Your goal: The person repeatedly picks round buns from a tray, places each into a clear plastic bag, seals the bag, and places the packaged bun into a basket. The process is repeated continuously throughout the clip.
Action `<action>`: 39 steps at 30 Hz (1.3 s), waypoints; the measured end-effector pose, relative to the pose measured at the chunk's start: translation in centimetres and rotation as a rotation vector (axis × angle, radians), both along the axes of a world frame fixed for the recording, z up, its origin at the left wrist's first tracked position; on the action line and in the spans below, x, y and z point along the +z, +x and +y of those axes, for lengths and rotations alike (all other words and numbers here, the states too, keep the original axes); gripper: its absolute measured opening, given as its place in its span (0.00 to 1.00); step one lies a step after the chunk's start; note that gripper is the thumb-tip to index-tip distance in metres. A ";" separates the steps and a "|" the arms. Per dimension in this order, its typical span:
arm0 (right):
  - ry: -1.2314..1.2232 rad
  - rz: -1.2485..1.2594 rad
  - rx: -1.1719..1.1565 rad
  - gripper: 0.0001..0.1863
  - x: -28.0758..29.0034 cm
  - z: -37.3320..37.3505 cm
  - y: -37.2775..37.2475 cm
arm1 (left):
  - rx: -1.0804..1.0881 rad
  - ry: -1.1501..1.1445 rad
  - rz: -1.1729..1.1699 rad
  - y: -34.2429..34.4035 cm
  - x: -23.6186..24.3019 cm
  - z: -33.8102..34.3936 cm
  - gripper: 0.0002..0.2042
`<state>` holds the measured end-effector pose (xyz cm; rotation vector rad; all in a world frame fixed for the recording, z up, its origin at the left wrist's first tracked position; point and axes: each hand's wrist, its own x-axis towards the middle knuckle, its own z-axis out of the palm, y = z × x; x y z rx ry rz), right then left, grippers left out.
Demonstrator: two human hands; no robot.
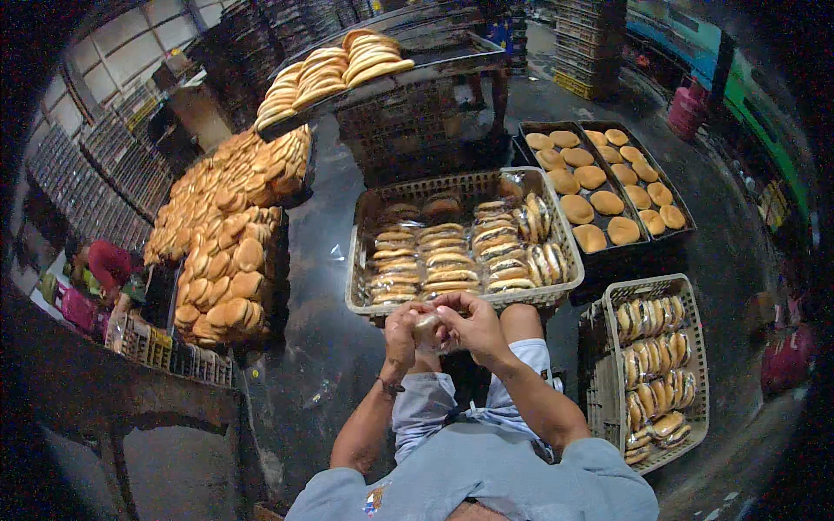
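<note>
Both hands meet in front of my lap, at the near edge of a grey plastic crate (352,269). My left hand (400,337) pinches one side of a small clear plastic bag (429,333), and my right hand (478,332) grips its other side. The bag looks shiny and crumpled; whether anything is inside it I cannot tell. Just beyond my fingers, the crate holds rows of flat round buns in clear wrappers (447,260), stacked on edge with a dark filling showing in some.
At my right stands a second crate (700,347) of wrapped buns. Black trays (608,156) of loose round buns lie beyond it. Big heaps of flat buns (228,269) cover the left side. A raised tray (460,59) with stacked buns stands ahead. Another person (111,267) is at far left.
</note>
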<state>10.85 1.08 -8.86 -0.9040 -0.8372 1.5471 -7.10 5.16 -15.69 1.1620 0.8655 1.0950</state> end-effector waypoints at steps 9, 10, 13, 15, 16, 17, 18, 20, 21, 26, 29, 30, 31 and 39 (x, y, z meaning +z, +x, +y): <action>-0.143 -0.232 -0.598 0.09 -10.8 -8.5 16.3 | 0.000 -0.670 -0.407 8.2 5.4 -3.3 0.23; -0.221 -0.275 -0.670 0.10 -14.3 -10.5 18.6 | -0.035 -0.683 -0.458 8.6 5.0 -3.4 0.23; -0.525 -0.457 -0.663 0.11 -24.5 -17.9 23.7 | -0.167 -0.729 -0.549 9.7 4.8 -3.6 0.22; -0.620 -0.540 -0.680 0.10 -31.4 -22.9 23.6 | -0.069 -0.649 -0.283 8.1 0.4 -2.4 0.24; -0.621 -0.572 -0.715 0.09 -34.5 -25.3 24.0 | -0.066 -0.692 -0.296 7.5 -0.7 -2.6 0.25; -0.655 -0.606 -0.692 0.11 -35.7 -27.2 24.0 | 0.008 -0.663 -0.244 7.9 -0.2 -3.4 0.21; -0.686 -0.642 -0.667 0.13 -36.8 -28.0 23.7 | 0.071 -0.637 -0.189 8.4 0.4 -4.2 0.17; -0.762 -0.799 -0.625 0.19 -41.9 -29.0 24.2 | -0.004 -0.698 -0.204 8.0 0.3 -3.7 0.20; -0.801 -0.815 -0.659 0.19 -41.9 -28.5 23.0 | -0.036 -0.717 -0.195 7.4 -0.2 -3.1 0.21; -0.852 -0.905 -0.390 0.17 -41.6 -26.7 22.8 | -0.035 -0.816 -0.172 7.6 1.1 -3.6 0.27; -0.946 -0.916 -0.261 0.16 -41.8 -24.9 23.1 | -0.181 -0.792 -0.256 6.0 1.4 -3.5 0.28; -0.958 -0.944 -0.232 0.15 -41.6 -24.5 23.3 | -0.192 -0.768 -0.257 5.6 1.6 -3.4 0.28; -0.980 -0.978 -0.202 0.15 -41.4 -24.6 23.7 | -0.159 -0.719 -0.239 5.5 1.3 -3.5 0.26; -0.913 -0.931 -0.230 0.14 -35.9 -30.2 22.9 | -0.254 -0.684 -0.229 3.9 1.2 -3.1 0.28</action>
